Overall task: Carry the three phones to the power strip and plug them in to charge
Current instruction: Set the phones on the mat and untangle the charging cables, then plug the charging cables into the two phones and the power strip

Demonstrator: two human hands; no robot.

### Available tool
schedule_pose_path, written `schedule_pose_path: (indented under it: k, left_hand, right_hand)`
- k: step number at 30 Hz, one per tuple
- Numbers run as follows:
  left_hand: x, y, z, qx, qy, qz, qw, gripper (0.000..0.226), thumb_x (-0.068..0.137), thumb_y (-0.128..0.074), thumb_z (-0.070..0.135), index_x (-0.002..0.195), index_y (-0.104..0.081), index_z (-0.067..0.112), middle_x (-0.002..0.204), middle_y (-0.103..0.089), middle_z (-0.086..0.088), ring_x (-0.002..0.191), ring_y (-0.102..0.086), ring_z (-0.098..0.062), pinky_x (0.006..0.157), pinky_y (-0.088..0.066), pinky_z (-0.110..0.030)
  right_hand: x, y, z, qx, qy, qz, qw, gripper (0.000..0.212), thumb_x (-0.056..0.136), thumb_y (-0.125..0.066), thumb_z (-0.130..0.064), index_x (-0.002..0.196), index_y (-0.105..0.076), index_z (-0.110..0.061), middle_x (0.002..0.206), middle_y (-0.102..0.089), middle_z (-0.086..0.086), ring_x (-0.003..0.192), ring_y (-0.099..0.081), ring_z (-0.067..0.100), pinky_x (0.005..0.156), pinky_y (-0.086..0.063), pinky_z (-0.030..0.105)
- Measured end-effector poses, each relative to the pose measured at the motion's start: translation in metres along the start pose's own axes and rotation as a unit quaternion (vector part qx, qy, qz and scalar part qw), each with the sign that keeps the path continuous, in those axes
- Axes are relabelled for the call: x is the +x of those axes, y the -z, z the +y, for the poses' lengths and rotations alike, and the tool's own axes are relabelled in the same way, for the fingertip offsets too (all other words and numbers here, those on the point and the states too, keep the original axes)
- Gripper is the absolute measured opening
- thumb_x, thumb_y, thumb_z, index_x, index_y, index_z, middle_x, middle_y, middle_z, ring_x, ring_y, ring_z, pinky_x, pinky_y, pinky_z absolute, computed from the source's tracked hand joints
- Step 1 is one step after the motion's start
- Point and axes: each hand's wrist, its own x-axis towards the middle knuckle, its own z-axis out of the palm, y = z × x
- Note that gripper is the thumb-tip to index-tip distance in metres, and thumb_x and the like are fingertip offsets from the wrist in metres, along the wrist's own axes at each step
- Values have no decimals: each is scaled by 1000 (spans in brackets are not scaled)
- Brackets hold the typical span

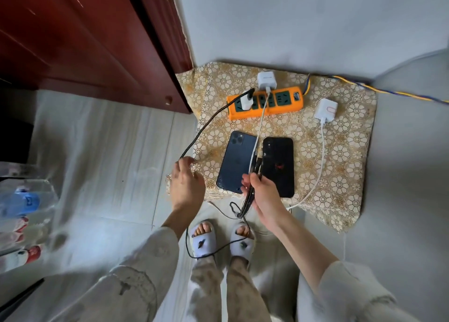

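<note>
Your right hand (261, 190) grips a bunch of cable ends (254, 166) above two phones (237, 162) lying face down on the patterned mat (340, 151) near the orange power strip (264, 102), while your left hand (185, 184) pinches the black braided cable (206, 124).

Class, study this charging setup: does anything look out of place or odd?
Yes. One white charger lies loose on the patterned mat, right of the orange power strip, not plugged in. Only two phones show; a black cable trails around the person's feet.
</note>
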Motion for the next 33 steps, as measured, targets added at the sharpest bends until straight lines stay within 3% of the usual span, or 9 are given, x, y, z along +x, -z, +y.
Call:
schedule_pose_path:
  k: [4,10,14,18,21,25,27,29,33]
  left_hand:
    - [-6,-20,10,68,-10,-57,996,40,86,-41,1,124,-50,8,132,-50,-13,125,-39,-29,107,-28,-42]
    - [-23,-41,33,45,-31,-160,986,55,89,-37,1,142,-22,5,146,-32,-15,134,-26,-30,112,-23,-40]
    - [-1,-43,38,-113,121,-142,976,39,89,-48,12,127,-45,5,123,-53,-20,116,-48,-35,100,-42,-46]
    - [7,-41,41,-158,160,-199,954,25,87,-56,16,111,-59,9,105,-66,-13,91,-60,-28,82,-53,-38]
    - [6,-36,39,-165,180,-213,946,21,88,-55,15,109,-57,9,96,-62,-10,84,-58,-27,73,-50,-33]
    - [-8,-15,30,-200,200,-223,933,13,90,-53,11,103,-54,12,98,-60,-10,86,-59,-29,73,-51,-35]
    - [-21,0,26,-235,210,-229,921,16,90,-51,8,105,-55,12,103,-61,-11,92,-59,-29,82,-52,-40]
    - [-34,15,22,-268,219,-235,908,15,91,-50,6,103,-54,14,104,-61,-10,93,-59,-29,81,-50,-39]
    - [-49,39,19,-347,234,-238,876,16,92,-48,5,104,-55,14,99,-63,-7,88,-62,-23,67,-55,-31]
  right_hand:
    - [12,7,6,-79,42,47,995,30,98,-36,-20,73,-55,-21,78,-53,-6,81,-48,13,83,-35,31]
    - [16,5,12,-85,60,63,993,30,97,-37,-21,72,-53,-23,76,-54,-5,69,-48,9,66,-38,24]
    - [18,11,15,-43,50,66,996,30,97,-38,-17,72,-54,-20,76,-54,-4,69,-48,10,69,-38,27]
    - [20,20,11,-14,20,16,1000,29,97,-38,-14,75,-57,-17,80,-57,-4,71,-52,10,78,-38,33]
    - [13,25,8,-12,2,-18,1000,31,98,-36,-15,78,-60,-13,78,-59,0,76,-54,17,81,-42,36]
    - [-14,38,4,43,-2,-22,999,30,96,-40,-11,82,-67,-13,76,-63,0,65,-56,13,62,-44,26]
    - [-27,45,3,101,0,-51,994,27,96,-38,-10,98,-66,-10,68,-56,-1,51,-46,10,53,-35,24]
    - [-39,49,3,128,3,-87,988,27,97,-37,-14,111,-60,-12,58,-49,-3,42,-35,8,48,-30,22]
    - [-61,49,1,80,15,-119,990,23,93,-45,-27,98,-62,-13,47,-40,-7,34,-25,5,37,-22,17]
